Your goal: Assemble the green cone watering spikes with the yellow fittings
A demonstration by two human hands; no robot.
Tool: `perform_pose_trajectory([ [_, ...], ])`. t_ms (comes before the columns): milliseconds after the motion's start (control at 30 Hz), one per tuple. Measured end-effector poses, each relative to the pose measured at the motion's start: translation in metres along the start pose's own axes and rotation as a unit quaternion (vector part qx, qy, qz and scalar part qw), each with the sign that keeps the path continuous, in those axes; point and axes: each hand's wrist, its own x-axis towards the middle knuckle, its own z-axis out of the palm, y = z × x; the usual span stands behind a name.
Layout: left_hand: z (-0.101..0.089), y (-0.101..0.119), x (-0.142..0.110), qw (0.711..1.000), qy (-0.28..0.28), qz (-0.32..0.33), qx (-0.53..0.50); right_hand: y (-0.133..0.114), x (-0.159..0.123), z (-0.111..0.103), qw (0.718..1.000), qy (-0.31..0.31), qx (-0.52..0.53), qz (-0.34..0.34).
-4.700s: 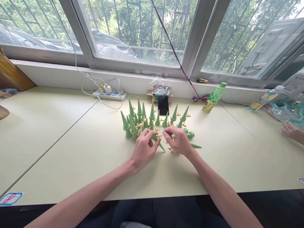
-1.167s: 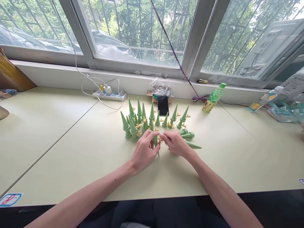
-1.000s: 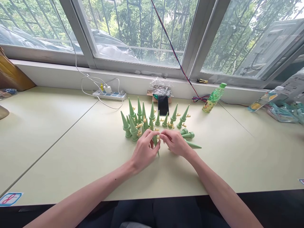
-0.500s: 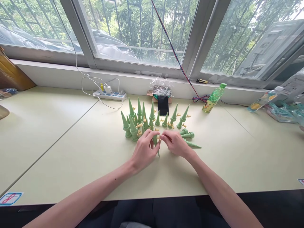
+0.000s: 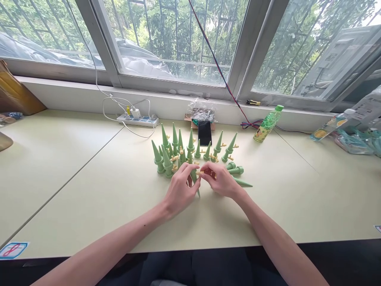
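Observation:
Pinched in my left hand [image 5: 183, 188] is a green plastic watering spike [image 5: 195, 178], its pointed end angled down toward the table. The fingers of my right hand [image 5: 219, 178] are closed on a small cream valve [image 5: 200, 172] at the side of that spike. How far the valve sits in the spike is hidden by my fingertips. Just beyond my hands stand several green spikes [image 5: 166, 161], points up, many with cream valves on them. More green spikes [image 5: 236, 170] lie on their sides by my right hand, partly covered by it.
On the pale table [image 5: 98, 198], a black phone [image 5: 204, 133] leans by crumpled clear plastic wrap [image 5: 204, 113]. A power strip [image 5: 145, 120] with white cables lies at the back left. A green-capped bottle [image 5: 268, 124] and another bottle [image 5: 331, 125] stand tilted in view at the right.
My right hand's fingers have shifted slightly around the cream valve. My left hand and the spike stay nearly where they were.

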Motion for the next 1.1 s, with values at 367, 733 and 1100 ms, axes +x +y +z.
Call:
perform_pose_trajectory([
  [367, -0.0002, 0.0014, -0.0019, 1.000, -0.009, 0.000, -0.012, 0.0035, 0.0021, 0.0022, 0.998, 0.004, -0.060, -0.008],
  [733, 0.0006, -0.0001, -0.0003, 1.000, 0.001, 0.001, -0.011, -0.0016, 0.0015, -0.0018, 1.000, 0.000, -0.014, 0.003],
  [1100, -0.0004, 0.0012, -0.0001, 0.999, -0.019, -0.022, -0.015, 0.0043, -0.0001, -0.0002, 1.000, -0.006, -0.021, 0.008],
])
